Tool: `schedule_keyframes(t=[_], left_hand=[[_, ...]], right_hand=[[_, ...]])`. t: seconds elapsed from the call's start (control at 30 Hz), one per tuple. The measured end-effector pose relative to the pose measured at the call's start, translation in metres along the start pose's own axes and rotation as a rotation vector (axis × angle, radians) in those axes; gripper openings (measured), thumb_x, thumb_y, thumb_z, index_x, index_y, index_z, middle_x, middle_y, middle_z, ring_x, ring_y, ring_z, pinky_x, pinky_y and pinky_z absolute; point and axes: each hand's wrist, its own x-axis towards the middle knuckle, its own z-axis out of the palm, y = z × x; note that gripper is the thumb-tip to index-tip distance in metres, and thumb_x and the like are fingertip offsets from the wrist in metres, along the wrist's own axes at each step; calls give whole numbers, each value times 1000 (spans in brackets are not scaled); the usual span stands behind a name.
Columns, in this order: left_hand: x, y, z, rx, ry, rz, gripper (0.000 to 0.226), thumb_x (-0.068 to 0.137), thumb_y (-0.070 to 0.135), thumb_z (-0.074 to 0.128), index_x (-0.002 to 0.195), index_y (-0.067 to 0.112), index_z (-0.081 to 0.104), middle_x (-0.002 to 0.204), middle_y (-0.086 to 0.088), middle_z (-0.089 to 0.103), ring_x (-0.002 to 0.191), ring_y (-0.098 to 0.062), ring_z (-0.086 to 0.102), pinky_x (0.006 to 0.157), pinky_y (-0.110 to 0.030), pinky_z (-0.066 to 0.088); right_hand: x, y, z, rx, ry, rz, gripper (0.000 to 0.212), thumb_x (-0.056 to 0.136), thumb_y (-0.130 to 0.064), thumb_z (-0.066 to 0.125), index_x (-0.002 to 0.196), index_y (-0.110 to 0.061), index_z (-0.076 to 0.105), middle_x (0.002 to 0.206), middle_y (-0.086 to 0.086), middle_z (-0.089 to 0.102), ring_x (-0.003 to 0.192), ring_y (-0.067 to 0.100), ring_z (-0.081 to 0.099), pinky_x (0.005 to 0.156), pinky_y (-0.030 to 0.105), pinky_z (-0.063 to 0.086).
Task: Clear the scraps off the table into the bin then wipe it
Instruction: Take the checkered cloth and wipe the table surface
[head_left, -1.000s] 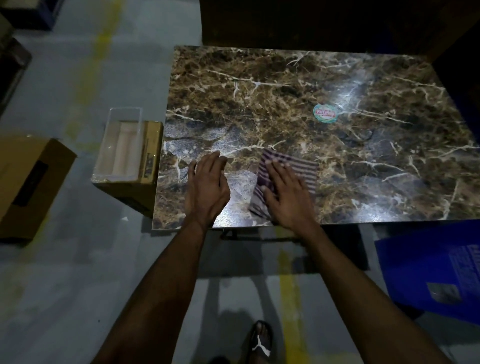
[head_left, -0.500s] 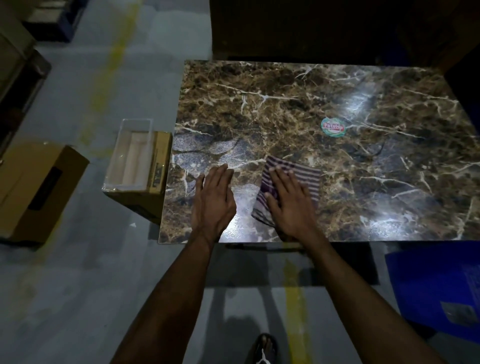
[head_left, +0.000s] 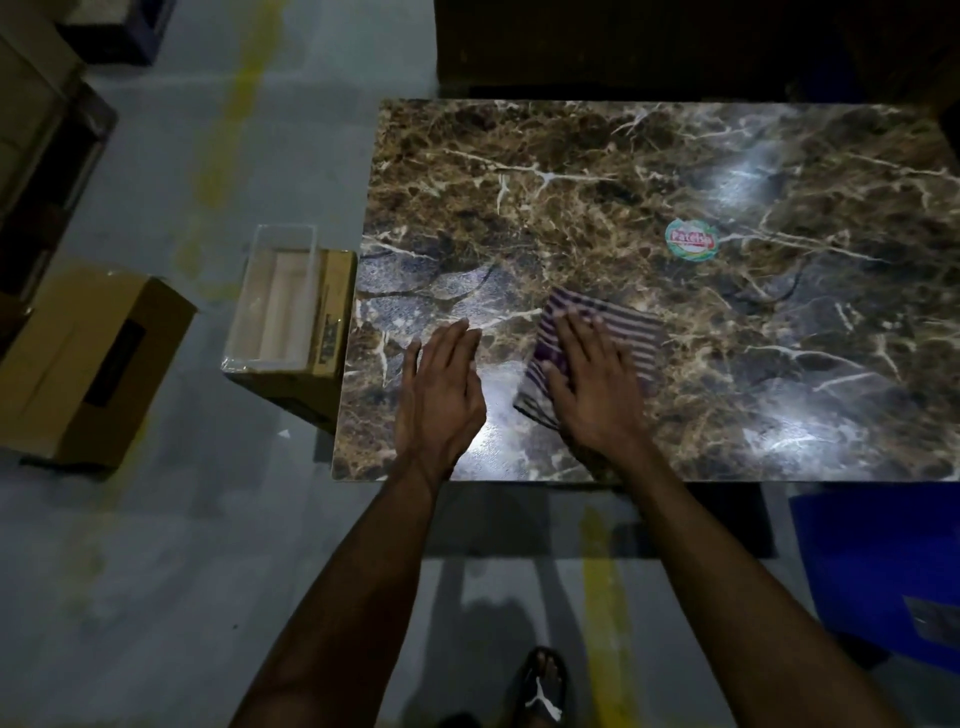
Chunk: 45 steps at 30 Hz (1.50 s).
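A brown marble-patterned table (head_left: 597, 171) fills the upper right of the head view. My right hand (head_left: 592, 384) lies flat with straight fingers on a purple-and-white striped cloth (head_left: 631, 332) near the table's front edge. My left hand (head_left: 441, 389) rests flat on the bare tabletop just left of the cloth, fingers straight and together. A clear plastic bin (head_left: 275, 306) sits on a cardboard box (head_left: 332, 312) against the table's left edge. A round green-and-red sticker (head_left: 691, 240) is on the tabletop behind the cloth.
A larger cardboard box (head_left: 88, 358) lies on the grey floor at left. A blue container (head_left: 883, 566) stands at the lower right beside the table. My sandalled foot (head_left: 543, 686) is on the floor below. Dark furniture stands behind the table.
Both hands stay in the same place on the table, the right one on the cloth. The camera has shifted, so the table sits further right and lower in view.
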Motion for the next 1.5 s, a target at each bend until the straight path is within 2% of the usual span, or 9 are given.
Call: schedule_keyframes(t=[0.27,0.5,0.73,0.83,0.97,1.1,1.27,1.37,1.5], left_hand=[[1,1,0,2,3,-9,47,101,19,48,148,18,51,157,-1,46,149,-18,36,125,-50,22],[0,1,-1,-15,8,-4,47,101,19,47,147,18,52,157,0,46,149,-17,36,125,-50,22],[0,1,-1,-17,-1,-15,46,102,19,47,148,19,52,158,0,46,149,-17,36,125,-51,21],[1,2,-2,-13,-13,-24,47,102,22,45,149,19,51,159,0,45,150,-16,35,125,-51,21],[2,1,-1,1,-37,-31,50,102,24,43,152,21,48,161,1,42,151,-17,33,125,-51,21],[2,5,-3,-13,-42,-74,52,104,23,42,155,20,44,165,0,37,156,-17,25,127,-50,18],[3,4,-2,-26,-55,-95,51,106,24,41,156,21,42,166,1,35,156,-16,24,127,-49,16],[2,5,-2,-23,-42,-91,51,105,25,41,156,22,44,166,1,35,155,-17,25,127,-49,16],[2,4,-1,-38,-37,-97,50,105,25,43,155,23,44,165,2,36,155,-17,25,128,-47,14]], right_hand=[[-48,-9,8,-45,-115,-231,64,106,-51,31,166,-31,19,173,-7,18,161,18,10,127,49,18],[18,7,-7,14,-4,30,70,104,-58,22,166,-27,19,174,-3,17,161,23,11,128,52,12],[-18,-14,2,-2,-88,-178,64,106,-53,29,166,-30,21,173,-6,19,161,19,10,127,50,18],[-41,24,-13,-3,-73,-116,63,106,-53,35,165,-33,23,172,-8,21,160,19,17,126,48,20],[16,35,-21,15,-21,32,68,103,-58,29,165,-30,23,172,-4,21,160,23,15,127,52,13],[57,-7,-4,14,-45,-21,68,105,-56,25,166,-26,20,174,-1,16,161,25,9,128,52,8],[-14,-3,3,-17,-97,-179,62,110,-49,36,166,-33,15,174,-7,13,161,17,4,129,47,11],[-33,34,-16,-11,-110,-126,64,107,-51,37,165,-34,19,173,-10,16,161,16,8,127,45,15],[25,45,-27,9,-56,6,67,104,-58,30,165,-33,20,173,-7,18,160,20,11,127,48,9]])
